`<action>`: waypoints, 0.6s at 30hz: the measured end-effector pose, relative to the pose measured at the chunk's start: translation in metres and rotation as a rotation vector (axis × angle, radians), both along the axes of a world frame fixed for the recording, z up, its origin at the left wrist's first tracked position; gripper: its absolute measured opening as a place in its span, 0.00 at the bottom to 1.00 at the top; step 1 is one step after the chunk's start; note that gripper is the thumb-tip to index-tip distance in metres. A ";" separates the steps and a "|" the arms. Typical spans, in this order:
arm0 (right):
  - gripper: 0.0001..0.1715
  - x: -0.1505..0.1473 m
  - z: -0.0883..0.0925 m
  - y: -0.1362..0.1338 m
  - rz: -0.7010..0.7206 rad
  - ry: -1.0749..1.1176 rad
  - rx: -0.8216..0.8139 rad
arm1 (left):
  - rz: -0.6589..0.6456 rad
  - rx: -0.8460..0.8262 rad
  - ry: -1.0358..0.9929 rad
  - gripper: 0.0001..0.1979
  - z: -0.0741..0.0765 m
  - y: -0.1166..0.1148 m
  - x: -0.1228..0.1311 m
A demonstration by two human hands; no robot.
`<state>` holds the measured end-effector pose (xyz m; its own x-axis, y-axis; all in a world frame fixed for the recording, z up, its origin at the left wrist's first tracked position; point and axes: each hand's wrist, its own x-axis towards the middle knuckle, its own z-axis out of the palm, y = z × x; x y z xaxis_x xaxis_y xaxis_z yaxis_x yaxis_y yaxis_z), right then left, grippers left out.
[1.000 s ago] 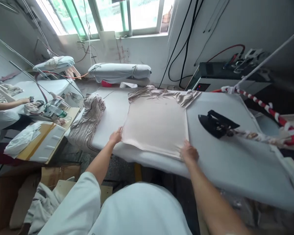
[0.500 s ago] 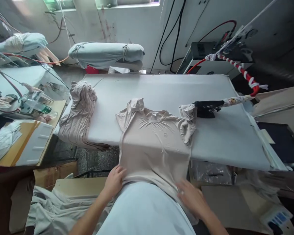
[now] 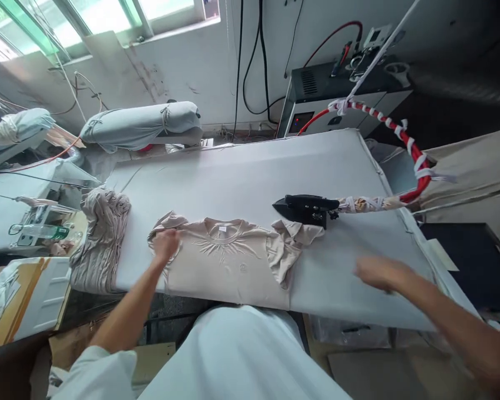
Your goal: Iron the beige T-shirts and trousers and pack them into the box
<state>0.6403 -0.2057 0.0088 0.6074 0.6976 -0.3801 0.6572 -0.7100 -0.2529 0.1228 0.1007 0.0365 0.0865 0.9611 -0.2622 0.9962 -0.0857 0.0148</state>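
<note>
While pinning beige T-shirt (image 3: 229, 266) at near table (image 3: 241, 172) edge with left hand (image 3: 165, 244), grip unclear, hovering right hand (image 3: 377, 272) spread and empty to its right. Judging it soft, light, limp; taking hold at shoulders.

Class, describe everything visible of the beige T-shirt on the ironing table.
The beige T-shirt lies face up on the ironing table, hem at the near edge. Thin knit, round neck, white label, small chest logo, creases below the collar. One sleeve lies crumpled by the iron; the left hand rests on the other.
</note>
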 end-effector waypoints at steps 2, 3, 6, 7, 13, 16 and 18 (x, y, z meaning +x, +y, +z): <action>0.22 -0.036 -0.004 0.030 0.238 0.139 0.084 | 0.070 -0.174 -0.351 0.24 -0.020 -0.032 0.084; 0.25 -0.060 -0.007 0.052 0.389 0.187 0.181 | 0.134 -0.291 -0.515 0.24 -0.030 -0.043 0.127; 0.30 -0.102 -0.018 0.099 0.632 0.084 0.274 | 0.344 -0.601 -0.871 0.24 -0.045 -0.043 0.220; 0.30 -0.099 -0.020 0.102 0.608 0.028 0.178 | 0.387 -0.682 -0.929 0.25 -0.045 -0.035 0.234; 0.31 -0.056 -0.022 0.065 0.300 -0.064 -0.177 | 0.128 -0.879 -0.716 0.28 -0.043 0.007 0.220; 0.28 -0.101 -0.037 0.091 0.322 -0.050 0.029 | 0.009 -0.716 -0.711 0.25 -0.062 -0.006 0.227; 0.27 -0.124 -0.054 0.113 0.279 -0.082 0.088 | -0.020 -0.511 -0.709 0.18 -0.076 -0.018 0.241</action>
